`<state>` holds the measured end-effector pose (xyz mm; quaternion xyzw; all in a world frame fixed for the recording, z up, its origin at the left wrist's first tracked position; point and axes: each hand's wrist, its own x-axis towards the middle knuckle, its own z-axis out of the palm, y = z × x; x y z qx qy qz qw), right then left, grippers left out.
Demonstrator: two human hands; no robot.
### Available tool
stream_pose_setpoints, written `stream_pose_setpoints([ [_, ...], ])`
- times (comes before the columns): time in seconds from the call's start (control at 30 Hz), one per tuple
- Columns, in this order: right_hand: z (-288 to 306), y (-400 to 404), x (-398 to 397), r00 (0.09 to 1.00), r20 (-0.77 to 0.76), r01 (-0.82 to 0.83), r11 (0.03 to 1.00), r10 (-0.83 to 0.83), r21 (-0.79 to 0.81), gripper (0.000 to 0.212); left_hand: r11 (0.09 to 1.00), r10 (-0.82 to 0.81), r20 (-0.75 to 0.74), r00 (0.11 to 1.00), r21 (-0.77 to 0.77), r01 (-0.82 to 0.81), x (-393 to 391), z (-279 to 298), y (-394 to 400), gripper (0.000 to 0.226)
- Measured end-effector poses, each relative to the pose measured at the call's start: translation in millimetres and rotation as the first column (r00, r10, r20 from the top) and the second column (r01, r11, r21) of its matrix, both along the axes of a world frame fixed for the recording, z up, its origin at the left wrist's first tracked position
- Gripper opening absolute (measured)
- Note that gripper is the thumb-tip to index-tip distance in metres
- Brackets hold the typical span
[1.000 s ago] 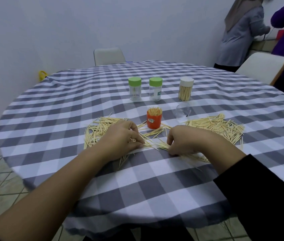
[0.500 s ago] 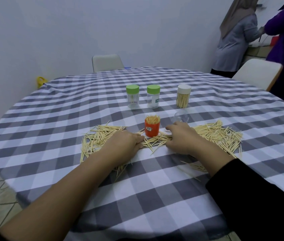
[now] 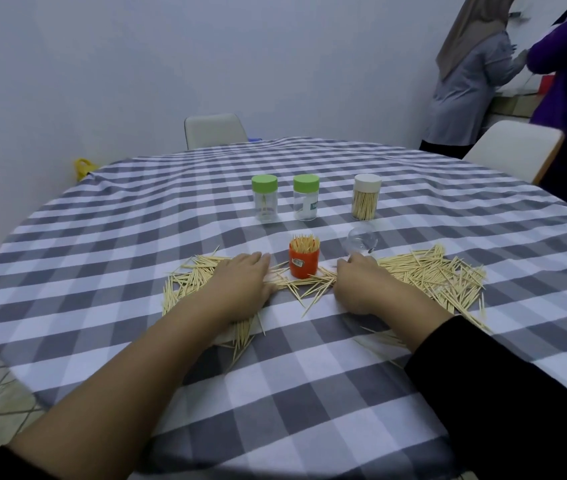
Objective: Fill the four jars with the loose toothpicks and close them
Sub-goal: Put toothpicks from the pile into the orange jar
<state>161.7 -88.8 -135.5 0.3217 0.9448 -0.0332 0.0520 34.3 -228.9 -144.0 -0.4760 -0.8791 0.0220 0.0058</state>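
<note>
Head view: four jars on the checked surface [image 3: 310,393]. Two green-lidded jars, left one [image 3: 265,198] and right one [image 3: 306,197], stand closed side by side at the back and look nearly empty. One white-lidded jar [image 3: 366,197] stands to their right, closed and packed with toothpicks. One orange jar [image 3: 304,258] stands nearer me, uncapped, full of upright toothpicks. One clear lid [image 3: 362,241] lies just right of the orange jar. Loose toothpicks lie in three patches: a left pile [image 3: 188,280], a larger right pile [image 3: 431,275], and a thin band [image 3: 304,284] at the foot of the orange jar between my hands. A few more strays lie under my wrists. My left hand [image 3: 240,289] rests palm down on the left pile, fingers fairly straight and close together, tips just left of the orange jar, gripping nothing. My right hand [image 3: 358,285] rests on the inner edge of the right pile, fingers bent downward onto the toothpicks; whether it pinches any, cannot tell. Hands are apart, one on each side of the orange jar. Two chairs [image 3: 214,129] behind the surface, two people [image 3: 465,81] standing at the far right.
</note>
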Motion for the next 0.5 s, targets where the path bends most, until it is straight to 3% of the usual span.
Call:
stream_pose_setpoints([
  [0.13, 7.4, 0.1, -1.0, 0.999, 0.043, -0.005, 0.998, 0.007, -0.066, 0.05, 0.999, -0.02, 0.124, 0.992, -0.037, 0.025, 0.5, 11.9, -1.0, 0.045],
  [0.27, 11.8, 4.7, 0.6, 0.996, 0.086, 0.006, 0.997, 0.0, -0.072, 0.039, 0.998, -0.005, 0.202, 0.979, -0.059, 0.017, 0.5, 19.9, -4.4, 0.052],
  [0.4, 10.2, 6.8, -3.8, 0.986, 0.168, -0.001, 1.0, 0.005, -0.027, 0.026, 0.997, -0.065, 0.098, 0.993, -0.035, 0.068, -4.0, 13.8, -1.4, 0.029],
  [0.5, 9.3, 4.2, -7.9, 0.985, 0.171, 0.021, 1.0, -0.018, -0.014, 0.028, 0.996, -0.077, -0.074, 0.994, -0.054, 0.073, -1.8, 11.2, 2.3, 0.021],
])
